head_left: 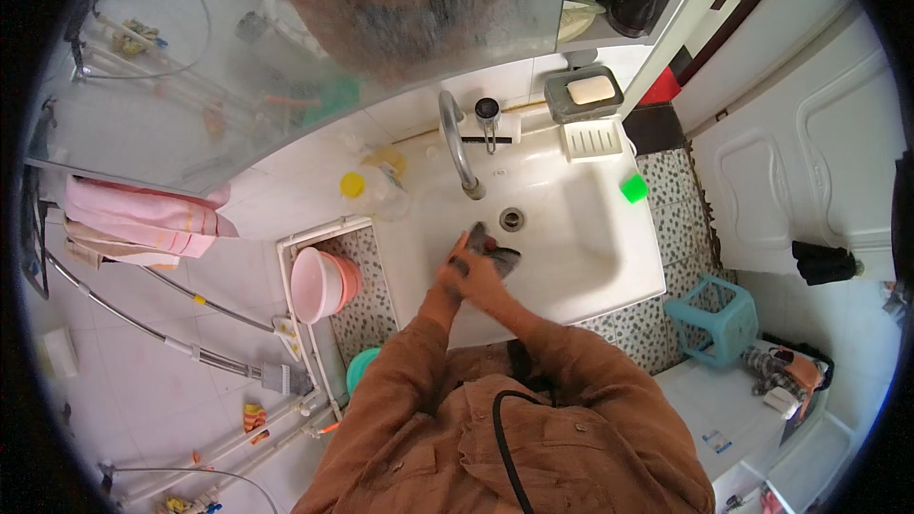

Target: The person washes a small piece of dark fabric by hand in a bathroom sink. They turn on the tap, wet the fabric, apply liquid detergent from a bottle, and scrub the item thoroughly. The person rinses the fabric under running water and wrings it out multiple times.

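Both hands are together over the left part of a white sink (595, 276), closed around a dark grey piece of cloth (503, 259). The cloth is bunched, so I cannot tell whether it is a sock or a rag. My right hand (483, 278) lies across it, with its fingers curled. Partly covered by the right, my left hand (451, 272) grips the same cloth. Just beyond them are the round metal drain (512, 220) and the curved faucet (455, 143). No stream of water can be made out.
A soap dish (566, 110) with a pale soap bar (590, 89), a white slotted dish (592, 141) and a green block (634, 188) line the sink's right rim. At left stand a yellow-capped bottle (354, 185) and pink basins (319, 287). A blue stool (714, 320) stands right.
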